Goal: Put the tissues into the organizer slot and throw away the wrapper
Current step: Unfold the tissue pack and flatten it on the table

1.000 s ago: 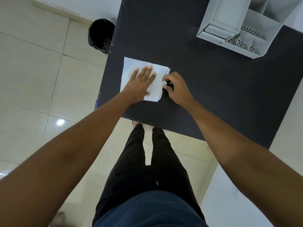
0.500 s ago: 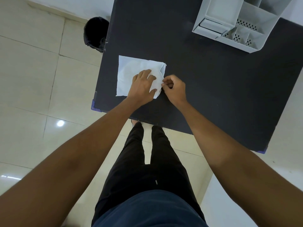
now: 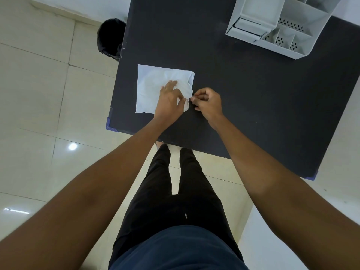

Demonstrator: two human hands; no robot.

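A white wrapped pack of tissues lies flat near the left edge of the black table. My left hand presses on the pack's near right part, thumb and fingers gripping the crumpled wrapper. My right hand is beside it, fingertips pinching the wrapper's right edge. The white organizer with several slots stands at the table's far right. A black waste bin sits on the floor past the table's far left corner.
The table's near edge runs just in front of my legs. Pale floor tiles spread to the left. A white wall or surface borders the table on the right.
My left hand went from lying flat on the pack to gripping its right end. My right hand closed its pinch on the wrapper edge, which has crumpled up. The view shifted slightly.
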